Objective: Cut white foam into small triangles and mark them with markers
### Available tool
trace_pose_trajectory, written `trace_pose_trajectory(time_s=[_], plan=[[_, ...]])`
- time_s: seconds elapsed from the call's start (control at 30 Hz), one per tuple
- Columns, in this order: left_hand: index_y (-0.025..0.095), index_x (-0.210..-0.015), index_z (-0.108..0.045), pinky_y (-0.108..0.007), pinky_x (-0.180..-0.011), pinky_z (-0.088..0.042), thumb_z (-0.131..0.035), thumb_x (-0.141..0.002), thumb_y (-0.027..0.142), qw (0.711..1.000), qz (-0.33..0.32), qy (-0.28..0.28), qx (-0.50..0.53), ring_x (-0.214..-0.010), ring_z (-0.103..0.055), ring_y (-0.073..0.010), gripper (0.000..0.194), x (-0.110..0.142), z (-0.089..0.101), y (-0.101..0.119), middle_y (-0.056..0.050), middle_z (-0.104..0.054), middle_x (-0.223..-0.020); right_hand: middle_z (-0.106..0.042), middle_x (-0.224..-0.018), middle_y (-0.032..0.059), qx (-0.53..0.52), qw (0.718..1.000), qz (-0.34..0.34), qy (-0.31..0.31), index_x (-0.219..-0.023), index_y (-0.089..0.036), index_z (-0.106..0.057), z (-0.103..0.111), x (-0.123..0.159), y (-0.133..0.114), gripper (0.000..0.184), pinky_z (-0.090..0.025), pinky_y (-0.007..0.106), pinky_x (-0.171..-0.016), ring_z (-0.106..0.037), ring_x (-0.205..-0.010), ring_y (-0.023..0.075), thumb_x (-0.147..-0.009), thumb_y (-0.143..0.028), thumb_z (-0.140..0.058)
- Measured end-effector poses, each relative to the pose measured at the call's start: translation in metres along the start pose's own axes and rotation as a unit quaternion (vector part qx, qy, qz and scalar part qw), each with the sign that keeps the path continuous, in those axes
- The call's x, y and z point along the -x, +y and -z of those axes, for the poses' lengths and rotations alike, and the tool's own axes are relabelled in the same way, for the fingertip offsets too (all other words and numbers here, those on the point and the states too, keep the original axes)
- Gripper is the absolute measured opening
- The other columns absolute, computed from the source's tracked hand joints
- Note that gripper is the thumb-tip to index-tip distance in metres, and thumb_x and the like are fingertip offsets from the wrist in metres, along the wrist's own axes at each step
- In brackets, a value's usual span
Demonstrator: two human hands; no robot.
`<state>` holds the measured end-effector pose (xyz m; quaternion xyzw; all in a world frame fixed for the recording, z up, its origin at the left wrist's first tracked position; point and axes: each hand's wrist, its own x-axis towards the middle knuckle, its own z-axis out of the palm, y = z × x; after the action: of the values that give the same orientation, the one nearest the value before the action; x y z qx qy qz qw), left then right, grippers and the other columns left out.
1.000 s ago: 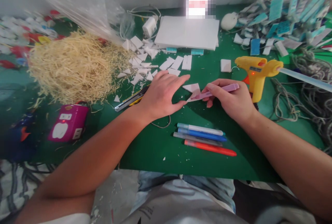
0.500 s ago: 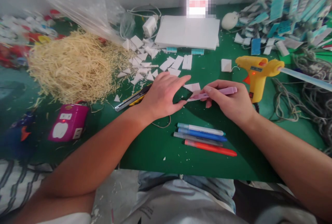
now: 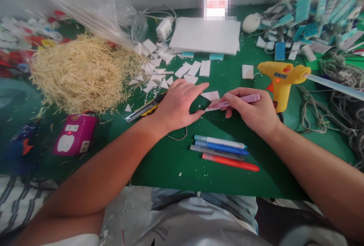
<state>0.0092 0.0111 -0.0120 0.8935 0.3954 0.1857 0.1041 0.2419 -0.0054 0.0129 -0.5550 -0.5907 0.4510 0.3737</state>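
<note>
Left hand [image 3: 179,103] spread at frame centre, apparently steadying white piece [image 3: 216,101]; right hand [image 3: 253,110], right of centre, gripping pink marker [image 3: 248,98] over it; probably mid-marking; for next stroke, light pressure

Grey shirt [image 3: 199,219], dark print [image 3: 161,232], faded blue jeans [image 3: 162,197]
</note>
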Motion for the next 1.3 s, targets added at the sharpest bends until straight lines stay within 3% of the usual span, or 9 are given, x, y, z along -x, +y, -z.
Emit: trace_pose_trajectory(time_s=[0.4, 1.0, 1.17, 1.3], plan=[[0.015, -0.148, -0.056, -0.054, -0.116, -0.042, -0.060, -0.098, 0.035, 1.000, 0.003, -0.003, 0.000, -0.118, -0.067, -0.0332, 0.055, -0.0002, 0.0003, -0.0009, -0.013, -0.076, -0.123, -0.070, -0.057, 0.0005, 0.003, 1.000, 0.003, -0.025, -0.067, -0.024, -0.075, 0.0006, 0.0006, 0.0006, 0.027, -0.052, 0.027, -0.049, -0.062, -0.050, 0.0155, -0.085, -0.043, -0.080], [0.013, -0.148, -0.057, -0.054, -0.116, -0.043, -0.061, -0.098, 0.035, 1.000, -0.001, -0.003, 0.005, -0.118, -0.067, -0.0335, 0.055, 0.0000, 0.0006, -0.0014, -0.014, -0.076, -0.124, -0.070, -0.057, -0.0007, -0.017, 1.000, 0.006, -0.011, -0.068, -0.024, -0.075, -0.0008, 0.0003, 0.0003, 0.017, -0.052, 0.026, -0.049, -0.061, -0.047, 0.0135, -0.083, -0.030, -0.077], [0.012, -0.149, -0.057, -0.056, -0.116, -0.043, -0.063, -0.098, 0.034, 1.000, 0.005, -0.012, 0.004, -0.120, -0.067, -0.0344, 0.056, -0.0005, 0.0009, -0.0013, -0.014, -0.075, -0.125, -0.069, -0.055, -0.0011, -0.013, 1.000, 0.017, -0.016, -0.069, -0.023, -0.076, -0.0006, 0.0001, 0.0027, 0.019, -0.052, 0.025, -0.048, -0.061, -0.047, 0.0136, -0.083, -0.036, -0.079], [0.011, -0.149, -0.057, -0.056, -0.117, -0.043, -0.064, -0.098, 0.033, 1.000, 0.000, -0.007, 0.005, -0.119, -0.068, -0.0339, 0.056, -0.0007, -0.0001, -0.0020, -0.015, -0.076, -0.124, -0.077, -0.065, 0.0016, -0.005, 1.000, 0.022, -0.021, -0.073, -0.022, -0.078, -0.0006, 0.0006, 0.0039, 0.020, -0.053, 0.025, -0.050, -0.061, -0.047, 0.0127, -0.085, -0.038, -0.080]])
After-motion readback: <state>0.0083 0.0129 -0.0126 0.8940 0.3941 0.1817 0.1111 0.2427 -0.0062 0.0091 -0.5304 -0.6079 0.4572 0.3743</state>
